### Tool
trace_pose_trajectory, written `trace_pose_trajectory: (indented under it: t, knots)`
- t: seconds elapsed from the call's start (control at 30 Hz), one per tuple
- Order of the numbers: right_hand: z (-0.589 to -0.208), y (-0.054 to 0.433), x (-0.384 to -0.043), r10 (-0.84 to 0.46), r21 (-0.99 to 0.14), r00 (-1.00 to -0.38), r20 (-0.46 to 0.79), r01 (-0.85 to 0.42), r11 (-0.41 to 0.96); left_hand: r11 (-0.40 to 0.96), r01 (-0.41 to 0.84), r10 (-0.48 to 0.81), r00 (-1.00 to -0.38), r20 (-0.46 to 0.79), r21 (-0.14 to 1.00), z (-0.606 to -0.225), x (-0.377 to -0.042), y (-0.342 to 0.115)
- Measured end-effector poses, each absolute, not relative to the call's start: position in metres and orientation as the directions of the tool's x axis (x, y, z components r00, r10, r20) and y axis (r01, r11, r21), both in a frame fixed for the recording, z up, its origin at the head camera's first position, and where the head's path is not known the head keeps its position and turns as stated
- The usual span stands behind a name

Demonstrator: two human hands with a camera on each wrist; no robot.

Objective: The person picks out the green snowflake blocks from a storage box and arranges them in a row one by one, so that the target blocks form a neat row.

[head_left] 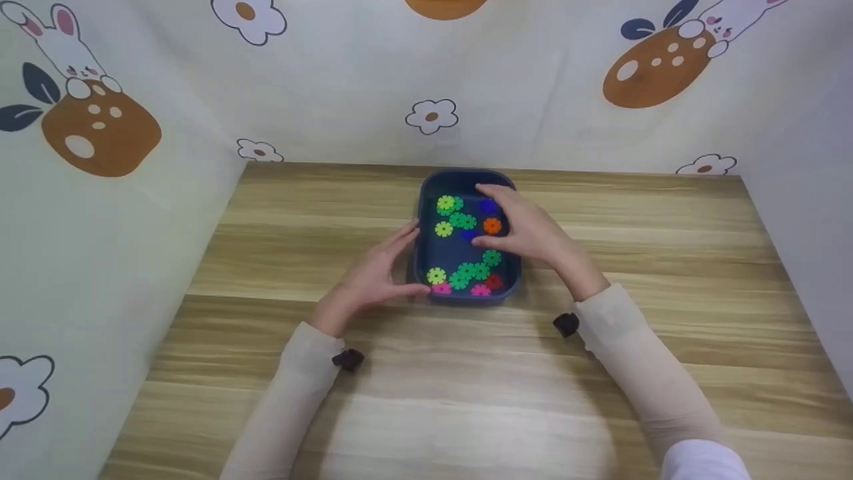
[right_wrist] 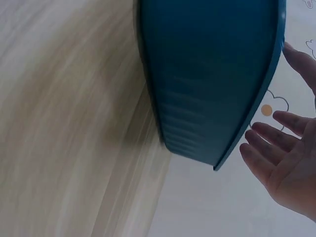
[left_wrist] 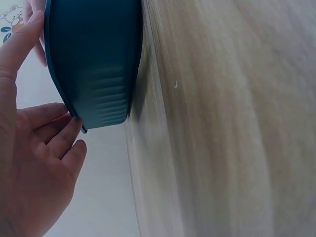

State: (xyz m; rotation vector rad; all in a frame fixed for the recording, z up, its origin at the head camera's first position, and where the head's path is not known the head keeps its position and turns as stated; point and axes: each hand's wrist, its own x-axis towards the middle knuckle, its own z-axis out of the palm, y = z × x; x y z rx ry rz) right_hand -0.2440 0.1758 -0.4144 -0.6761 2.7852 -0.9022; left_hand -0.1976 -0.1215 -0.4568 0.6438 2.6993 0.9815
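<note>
White flower-printed cloth [head_left: 360, 80] backs the wood-grain worktop [head_left: 673, 247]; grips released, the left hand [head_left: 370, 276] touches a dark-blue rectangular tray [head_left: 440, 252], the right hand [head_left: 532, 228] hovers over it.

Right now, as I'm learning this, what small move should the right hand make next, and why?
Probably lower the right hand toward the orange flower-shaped plastic piece: from above, it shows between thumb and fingers, while the left hand touches the dark-blue rectangular plastic tray.
</note>
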Motion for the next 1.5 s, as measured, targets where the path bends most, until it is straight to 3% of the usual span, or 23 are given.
trace_pose_trajectory:
  t: [0.27, 0.7, 0.97, 1.23, 1.5]
  knots:
    - [-0.419, 0.165, -0.240, -0.499, -0.647, -0.866, -0.032, -0.363, 0.671, 0.710, 0.334, 0.460, -0.887, -0.048, 0.619, -0.456, -0.195, -0.120]
    - [-0.430, 0.149, -0.243, -0.630, -0.717, -0.774, -0.053, -0.410, 0.564, 0.721, 0.388, 0.484, -0.875, -0.016, 0.574, -0.456, -0.193, -0.121]
    - [-0.432, 0.145, -0.247, -0.674, -0.677, -0.728, -0.123, -0.435, 0.593, 0.726, 0.391, 0.485, -0.874, -0.018, 0.566, -0.458, -0.194, -0.120]
    - [-0.435, 0.141, -0.253, -0.672, -0.667, -0.682, -0.290, -0.360, 0.653, 0.731, 0.359, 0.464, -0.885, -0.038, 0.580, -0.457, -0.194, -0.120]
    - [-0.442, 0.134, -0.256, -0.617, -0.598, -0.699, -0.361, -0.334, 0.728, 0.735, 0.377, 0.476, -0.879, -0.032, 0.564, -0.457, -0.195, -0.121]
